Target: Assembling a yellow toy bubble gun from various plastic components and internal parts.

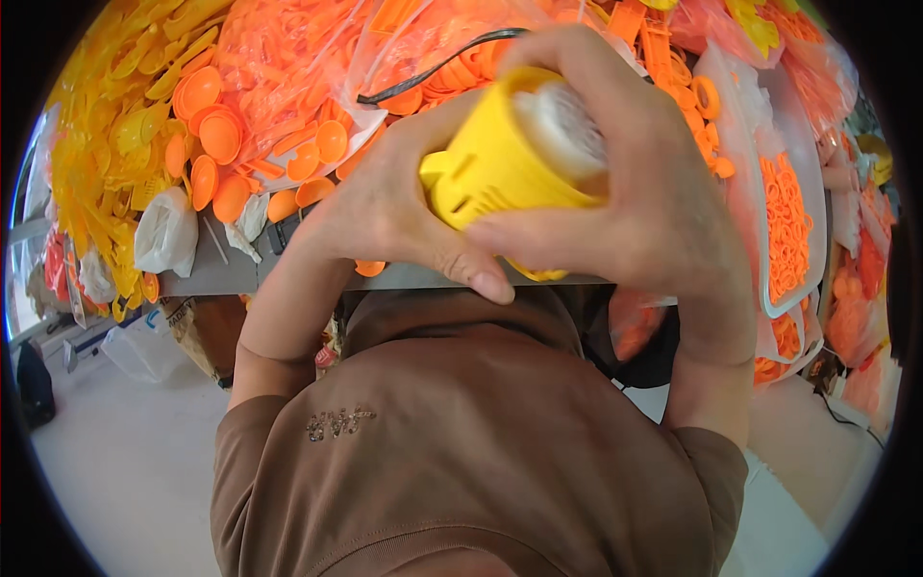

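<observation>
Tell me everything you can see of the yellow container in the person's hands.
The yellow container looks like smooth, opaque plastic, roughly cylindrical, with narrow slots in its side and a small tab jutting out at the left. It is tilted, its round open end facing up and right; a blurred white piece sits in that opening. The left hand supports it from the left, the right hand grips it near the rim, over the grey table. The hands hide part of it.

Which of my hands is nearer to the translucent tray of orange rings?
Right. The right hand, on the yellow cylinder, is left of the tray; the left hand, at the cylinder's left side, is farther away.
</observation>
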Demonstrator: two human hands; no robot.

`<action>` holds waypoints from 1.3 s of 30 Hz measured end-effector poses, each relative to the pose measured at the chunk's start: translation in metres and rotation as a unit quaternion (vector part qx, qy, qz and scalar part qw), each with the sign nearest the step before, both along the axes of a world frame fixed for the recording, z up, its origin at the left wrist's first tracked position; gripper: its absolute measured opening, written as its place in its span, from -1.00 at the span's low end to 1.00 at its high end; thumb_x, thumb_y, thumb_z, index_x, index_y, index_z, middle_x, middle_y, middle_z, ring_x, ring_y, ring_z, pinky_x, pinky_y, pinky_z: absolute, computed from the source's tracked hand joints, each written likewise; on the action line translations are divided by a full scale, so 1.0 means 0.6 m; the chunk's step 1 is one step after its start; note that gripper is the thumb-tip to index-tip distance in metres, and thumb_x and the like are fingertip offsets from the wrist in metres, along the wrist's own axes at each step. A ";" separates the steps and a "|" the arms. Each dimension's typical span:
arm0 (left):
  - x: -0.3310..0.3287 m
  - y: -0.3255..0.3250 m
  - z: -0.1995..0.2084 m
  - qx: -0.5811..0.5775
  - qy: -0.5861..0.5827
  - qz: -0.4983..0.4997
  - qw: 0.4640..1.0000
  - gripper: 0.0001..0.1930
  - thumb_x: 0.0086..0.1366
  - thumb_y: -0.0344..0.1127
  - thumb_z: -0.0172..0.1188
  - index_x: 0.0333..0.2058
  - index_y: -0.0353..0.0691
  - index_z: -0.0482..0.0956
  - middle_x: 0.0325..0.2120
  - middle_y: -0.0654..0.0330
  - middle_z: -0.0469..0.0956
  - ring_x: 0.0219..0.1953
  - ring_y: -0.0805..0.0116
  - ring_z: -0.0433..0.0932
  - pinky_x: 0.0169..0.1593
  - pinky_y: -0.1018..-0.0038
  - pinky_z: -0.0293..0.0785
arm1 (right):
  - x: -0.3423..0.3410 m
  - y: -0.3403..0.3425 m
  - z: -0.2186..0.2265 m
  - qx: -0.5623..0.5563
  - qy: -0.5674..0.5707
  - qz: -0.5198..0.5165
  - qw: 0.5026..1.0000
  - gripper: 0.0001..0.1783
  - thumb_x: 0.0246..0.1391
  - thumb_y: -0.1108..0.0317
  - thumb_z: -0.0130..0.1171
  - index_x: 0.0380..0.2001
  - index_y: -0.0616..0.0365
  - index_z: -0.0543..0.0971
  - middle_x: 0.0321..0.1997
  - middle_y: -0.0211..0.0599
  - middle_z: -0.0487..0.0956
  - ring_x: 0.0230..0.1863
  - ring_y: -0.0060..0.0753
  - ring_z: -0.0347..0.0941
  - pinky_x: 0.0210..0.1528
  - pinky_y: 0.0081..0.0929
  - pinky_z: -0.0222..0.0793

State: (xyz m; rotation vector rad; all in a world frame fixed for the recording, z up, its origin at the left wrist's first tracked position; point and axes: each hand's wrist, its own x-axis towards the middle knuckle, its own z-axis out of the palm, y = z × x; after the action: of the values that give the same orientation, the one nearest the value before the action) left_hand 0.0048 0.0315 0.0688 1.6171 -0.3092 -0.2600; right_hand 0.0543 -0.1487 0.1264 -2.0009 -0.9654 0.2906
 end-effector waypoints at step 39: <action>-0.080 0.001 -0.067 -0.368 0.063 0.223 0.901 -0.14 -0.33 -0.25 0.32 0.05 -0.43 0.24 -0.18 -0.06 0.49 -0.21 0.12 0.54 -0.14 0.34 0.51 | -0.066 0.001 -0.107 0.110 0.017 0.003 0.994 -0.87 0.05 0.45 0.11 -0.41 0.33 0.49 -0.52 -0.17 0.44 -0.50 -0.20 0.39 -0.42 -0.45 0.30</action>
State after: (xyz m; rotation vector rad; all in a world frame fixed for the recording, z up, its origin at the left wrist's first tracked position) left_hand -0.0431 0.0322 0.0288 0.8740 0.0750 0.1045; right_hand 0.0149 -0.1479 0.0625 -1.7875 -0.9386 0.2113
